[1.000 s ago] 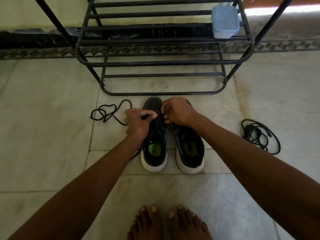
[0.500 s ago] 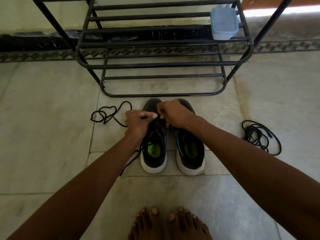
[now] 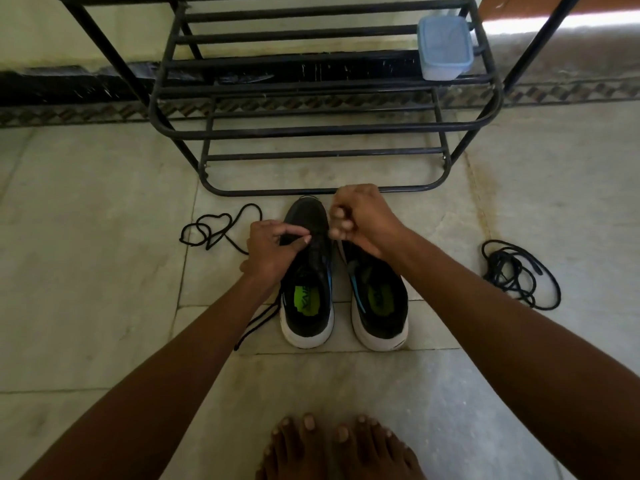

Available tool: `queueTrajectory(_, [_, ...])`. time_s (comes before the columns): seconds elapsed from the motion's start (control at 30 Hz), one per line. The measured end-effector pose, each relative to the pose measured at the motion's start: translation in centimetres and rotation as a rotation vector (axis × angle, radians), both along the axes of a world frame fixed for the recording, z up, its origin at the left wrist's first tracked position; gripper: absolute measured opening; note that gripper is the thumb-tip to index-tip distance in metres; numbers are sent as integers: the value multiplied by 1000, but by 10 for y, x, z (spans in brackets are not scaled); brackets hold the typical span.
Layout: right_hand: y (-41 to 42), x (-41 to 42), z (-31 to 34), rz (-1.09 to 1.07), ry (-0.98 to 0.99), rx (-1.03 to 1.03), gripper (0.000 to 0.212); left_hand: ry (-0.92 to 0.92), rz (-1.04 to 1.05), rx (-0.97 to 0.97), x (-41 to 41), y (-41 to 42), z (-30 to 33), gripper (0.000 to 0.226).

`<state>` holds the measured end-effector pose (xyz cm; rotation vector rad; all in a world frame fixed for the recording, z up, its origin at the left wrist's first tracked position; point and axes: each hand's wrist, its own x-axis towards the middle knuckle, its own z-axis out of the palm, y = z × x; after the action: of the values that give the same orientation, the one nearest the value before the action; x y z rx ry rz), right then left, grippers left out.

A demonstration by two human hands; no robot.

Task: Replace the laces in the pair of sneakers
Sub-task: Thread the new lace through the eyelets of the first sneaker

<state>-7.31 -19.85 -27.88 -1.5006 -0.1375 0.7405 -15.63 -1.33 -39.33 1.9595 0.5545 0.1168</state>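
While my left hand (image 3: 273, 252) pinches the lace (image 3: 258, 322) on the left shoe (image 3: 308, 299), my right hand (image 3: 363, 216) curls round it too

A black metal shoe rack (image 3: 325, 129) fills the upper middle of the frame, its tiers made of horizontal bars with rounded corners and slanted legs running off toward the top corners. On one tier at the upper right stands a pale blue plastic container (image 3: 444, 47) with its lid on. The rack rests on a floor of large grey-green stone tiles (image 3: 86, 289) with thin joints, stained brownish at the right of the rack. Behind it, a patterned border strip (image 3: 571, 93) and a dark skirting (image 3: 69, 86) run across the wall's foot. Bare toes (image 3: 332, 445) show at the bottom centre.
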Motion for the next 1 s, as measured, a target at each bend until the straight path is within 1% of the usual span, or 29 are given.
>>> queueTrajectory(0.03, [-4, 3, 4, 99, -58, -112, 22, 3, -4, 14, 1, 2, -3, 30])
queueTrajectory(0.07, [-7, 7, 4, 222, -221, -314, 18, 12, -5, 16, 1, 3, -5, 30])
queueTrajectory(0.1, [-9, 11, 6, 308, -438, -556, 14, 17, -2, 14, 2, 4, -5, 30])
queueTrajectory(0.13, [-10, 14, 8, 360, -630, -732, 17, 14, 1, 16, 2, 4, -5, 30])
queueTrajectory(0.17, [-10, 15, 7, 408, -750, -801, 23, 11, 7, 13, 2, 3, -4, 29])
queueTrajectory(0.2, [-8, 14, 7, 458, -808, -799, 26, 8, 18, 5, 1, 1, -2, 28])
queueTrajectory(0.27, [-2, 9, 4, 586, -875, -808, 26, -2, 38, -28, 0, -2, 3, 19])
queueTrajectory(0.3, [1, 6, 1, 639, -894, -852, 26, -7, 47, -49, 0, -4, 5, 15])
queueTrajectory(0.37, [7, 1, -7, 706, -875, -928, 27, -7, 59, -67, -1, -7, 8, 16])
queueTrajectory(0.43, [12, -2, -12, 699, -861, -938, 22, -4, 47, -53, -2, -8, 12, 17])
queueTrajectory(0.5, [15, -2, -11, 647, -866, -920, 14, 9, 37, -16, -1, -7, 12, 16])
queueTrajectory(0.53, [15, 1, -10, 596, -873, -908, 13, 29, 40, 6, -1, -6, 11, 15])
queueTrajectory(0.57, [13, 5, -8, 517, -890, -882, 12, 55, 41, 31, -1, -4, 7, 20])
queueTrajectory(0.6, [12, 10, -6, 410, -899, -812, 11, 73, 39, 42, 0, -1, 2, 26])
queueTrajectory(0.63, [9, 14, -3, 288, -868, -688, 10, 80, 36, 50, 1, -1, -2, 30])
queueTrajectory(0.67, [8, 17, 3, 161, -776, -523, 9, 77, 34, 60, 1, 1, -7, 30])
queueTrajectory(0.7, [5, 18, 10, 47, -591, -327, 10, 64, 30, 65, 1, 0, -5, 28])
queueTrajectory(0.73, [3, 19, 20, -51, -329, -107, 14, 50, 26, 64, 1, -1, -5, 26])
queueTrajectory(0.77, [1, 20, 27, -96, -64, 83, 17, 52, 27, 66, 1, -1, -6, 26])
queueTrajectory(0.8, [-1, 21, 32, -88, 88, 162, 18, 50, 28, 63, 0, -1, -5, 26])
queueTrajectory(0.83, [-2, 24, 35, -37, 70, 95, 17, 57, 35, 59, 0, -2, -4, 26])
queueTrajectory(0.87, [-6, 28, 35, 61, -112, -95, 15, 62, 39, 59, 0, -1, -6, 25])
queueTrajectory(0.9, [-9, 30, 33, 211, -381, -347, 14, 70, 38, 63, 1, 0, -5, 23])
queueTrajectory(0.93, [-12, 32, 30, 382, -628, -589, 18, 72, 34, 60, 1, -2, -2, 21])
queueTrajectory(0.97, [-14, 32, 28, 541, -798, -793, 25, 77, 34, 66, 1, -3, 1, 21])
queueTrajectory(1.0, [-14, 31, 25, 669, -885, -960, 31, 79, 34, 71, 2, -3, 1, 20])
